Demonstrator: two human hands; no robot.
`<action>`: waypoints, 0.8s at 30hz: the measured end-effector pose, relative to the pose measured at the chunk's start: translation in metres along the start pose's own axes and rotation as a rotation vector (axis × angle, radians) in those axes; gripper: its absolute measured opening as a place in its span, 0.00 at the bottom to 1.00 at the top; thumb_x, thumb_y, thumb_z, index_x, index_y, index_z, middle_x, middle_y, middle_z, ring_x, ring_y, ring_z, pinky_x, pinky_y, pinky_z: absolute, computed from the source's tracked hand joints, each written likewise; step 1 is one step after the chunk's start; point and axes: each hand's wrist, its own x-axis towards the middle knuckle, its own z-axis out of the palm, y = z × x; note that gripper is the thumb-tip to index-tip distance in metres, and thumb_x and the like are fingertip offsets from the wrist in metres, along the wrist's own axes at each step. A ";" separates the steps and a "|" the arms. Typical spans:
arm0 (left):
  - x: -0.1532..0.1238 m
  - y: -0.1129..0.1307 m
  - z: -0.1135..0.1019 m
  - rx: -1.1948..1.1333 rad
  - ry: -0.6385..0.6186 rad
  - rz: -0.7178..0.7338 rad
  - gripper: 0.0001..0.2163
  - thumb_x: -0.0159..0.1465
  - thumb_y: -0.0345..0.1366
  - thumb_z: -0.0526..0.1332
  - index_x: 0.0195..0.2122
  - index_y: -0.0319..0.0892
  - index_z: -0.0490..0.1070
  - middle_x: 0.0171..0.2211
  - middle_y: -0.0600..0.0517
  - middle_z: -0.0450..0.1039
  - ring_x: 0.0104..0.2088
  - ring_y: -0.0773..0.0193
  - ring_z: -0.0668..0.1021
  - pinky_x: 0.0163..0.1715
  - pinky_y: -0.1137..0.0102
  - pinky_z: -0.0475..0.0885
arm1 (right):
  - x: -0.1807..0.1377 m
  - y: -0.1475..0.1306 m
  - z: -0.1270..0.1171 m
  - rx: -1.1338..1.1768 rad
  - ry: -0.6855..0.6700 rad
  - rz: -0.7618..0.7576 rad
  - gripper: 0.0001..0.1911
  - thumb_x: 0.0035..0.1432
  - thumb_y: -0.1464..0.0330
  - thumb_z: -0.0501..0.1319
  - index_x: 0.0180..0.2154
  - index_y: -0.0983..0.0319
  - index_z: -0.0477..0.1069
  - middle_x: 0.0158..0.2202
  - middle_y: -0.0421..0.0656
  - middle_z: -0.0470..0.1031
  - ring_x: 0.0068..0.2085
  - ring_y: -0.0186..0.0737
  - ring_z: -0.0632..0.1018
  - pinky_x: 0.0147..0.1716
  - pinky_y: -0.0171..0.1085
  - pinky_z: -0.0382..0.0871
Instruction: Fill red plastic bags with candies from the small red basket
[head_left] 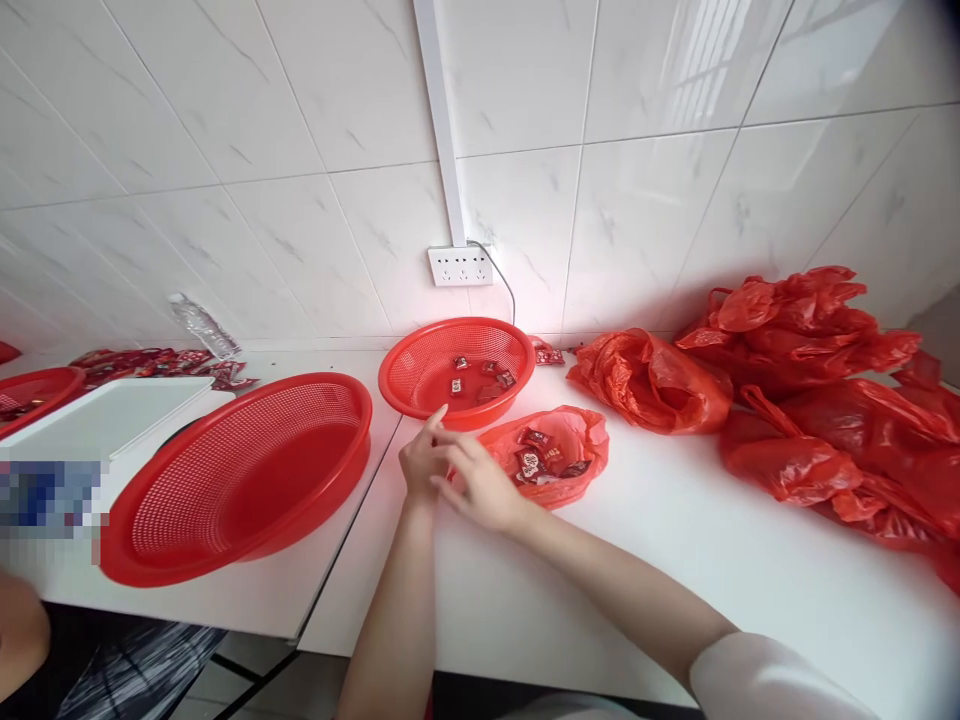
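White sleeve (772,675) closest to me, off to the right, with bare forearms (397,610) reaching in over the white surface (645,570). Ahead of them the hands overlap: the right hand (480,480) has its fingers loosely spread across the left hand (424,458), thumb held apart. The left one's fingers are partly covered, so I can't tell if it's pinching anything.

Just right of the hands, the open bag (571,490) lies mouth up, thin, crinkly red plastic. I'd guess it's super light and floppy, so take it by the gathered rim, both sides, or it'll fold and spill. Inside are small dark red packets (529,463) with pale printing, shiny and probably a bit slippery. Pinch one by its edge; I can't see what's in them, so no hard squeezing.

Just beyond the hands is the round basket (405,372), bright red mesh with a rolled lip and a few small wrapped pieces (457,386) scattered on the bottom. Looks like stiff plastic, pretty light, easiest to grab by the lip. Farther out to the right of the hands, there's a slumped red bag (649,385), all creases, soft-looking.
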 end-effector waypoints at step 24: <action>-0.041 0.062 -0.044 -0.197 -0.467 0.096 0.13 0.60 0.46 0.62 0.41 0.45 0.75 0.44 0.48 0.77 0.48 0.55 0.77 0.48 0.63 0.72 | -0.053 0.050 -0.171 -0.368 -0.026 0.673 0.11 0.61 0.69 0.54 0.45 0.59 0.69 0.42 0.43 0.79 0.38 0.37 0.80 0.39 0.37 0.72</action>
